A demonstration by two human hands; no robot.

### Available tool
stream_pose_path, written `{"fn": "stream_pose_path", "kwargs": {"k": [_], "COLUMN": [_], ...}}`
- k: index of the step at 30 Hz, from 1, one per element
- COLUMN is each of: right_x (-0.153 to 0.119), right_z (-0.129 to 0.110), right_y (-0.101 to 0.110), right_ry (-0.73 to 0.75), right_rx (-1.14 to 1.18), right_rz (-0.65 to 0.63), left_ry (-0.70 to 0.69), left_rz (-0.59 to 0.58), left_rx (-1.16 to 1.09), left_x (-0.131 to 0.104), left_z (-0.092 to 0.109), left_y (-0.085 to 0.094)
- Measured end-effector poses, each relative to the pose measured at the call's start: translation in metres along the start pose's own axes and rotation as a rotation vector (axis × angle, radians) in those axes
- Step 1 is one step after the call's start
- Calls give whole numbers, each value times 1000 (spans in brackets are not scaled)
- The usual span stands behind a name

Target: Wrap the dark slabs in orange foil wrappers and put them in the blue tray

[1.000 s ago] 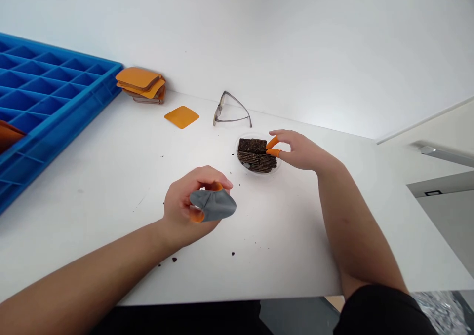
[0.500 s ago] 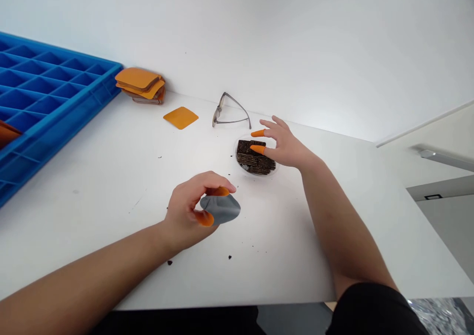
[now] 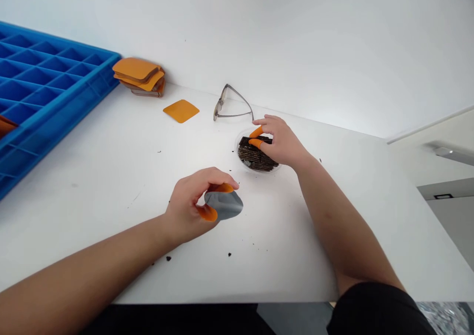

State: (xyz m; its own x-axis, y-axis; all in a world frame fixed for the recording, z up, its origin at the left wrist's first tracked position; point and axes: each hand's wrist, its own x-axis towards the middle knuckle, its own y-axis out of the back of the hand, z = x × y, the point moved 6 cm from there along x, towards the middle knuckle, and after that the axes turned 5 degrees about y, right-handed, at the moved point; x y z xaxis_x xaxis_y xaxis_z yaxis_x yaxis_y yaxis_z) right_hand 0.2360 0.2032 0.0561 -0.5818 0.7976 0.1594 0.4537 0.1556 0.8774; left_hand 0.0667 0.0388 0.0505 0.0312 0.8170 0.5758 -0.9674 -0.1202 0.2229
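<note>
Left hand (image 3: pixel 188 203) is pinching a floppy-looking grey sheet (image 3: pixel 227 206); at two o'clock, right hand (image 3: pixel 282 140), grip unclear, is overhanging brittle-looking strips (image 3: pixel 258 158), best edge-held.

Bright, diffuse light glows on the wall (image 3: pixel 314 54); corners seem soft.

The grey pouch (image 3: pixel 225 205) looks smooth and satiny, the dark pieces (image 3: pixel 258 156) rough.
</note>
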Motion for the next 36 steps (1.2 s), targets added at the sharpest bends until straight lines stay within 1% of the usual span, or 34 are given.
{"fn": "stream_pose_path", "kwargs": {"k": [4, 8, 13, 17, 18, 20, 22, 25, 28, 30, 32, 36], "right_x": [-3, -11, -28, -51, -58, -68, -75, -78, -75, -74, -73, -70], "right_z": [-5, -15, -45, -72, -78, -87, -96, -107, -114, -118, -119, -110], "right_y": [14, 38, 69, 94, 99, 105, 106, 100, 91, 86, 84, 78], "right_ry": [3, 63, 242, 378, 421, 490, 593, 733, 752, 739, 689, 462], "right_rx": [2, 16, 4, 103, 149, 212, 232, 219, 192, 166, 121, -37], "right_rz": [56, 160, 272, 365, 378, 348, 291, 230, 178, 158, 155, 116], "left_ry": [72, 119, 212, 259, 270, 282, 288, 306, 321, 315, 290, 208], "left_rz": [11, 6, 8, 29, 35, 27, 2, -33, -42, -41, -43, -48], "left_rx": [49, 77, 22, 21, 21, 0, -59, -168, -225, -221, -192, -132], "left_x": [-1, -3, -3, -3, -3, -2, 0, 2, -1, -3, -5, -1], "left_z": [-3, -6, -11, -13, -13, -13, -12, -11, -12, -13, -13, -4], "left_y": [1, 1, 0, 1, 2, 1, -1, -4, -6, -7, -6, -4]}}
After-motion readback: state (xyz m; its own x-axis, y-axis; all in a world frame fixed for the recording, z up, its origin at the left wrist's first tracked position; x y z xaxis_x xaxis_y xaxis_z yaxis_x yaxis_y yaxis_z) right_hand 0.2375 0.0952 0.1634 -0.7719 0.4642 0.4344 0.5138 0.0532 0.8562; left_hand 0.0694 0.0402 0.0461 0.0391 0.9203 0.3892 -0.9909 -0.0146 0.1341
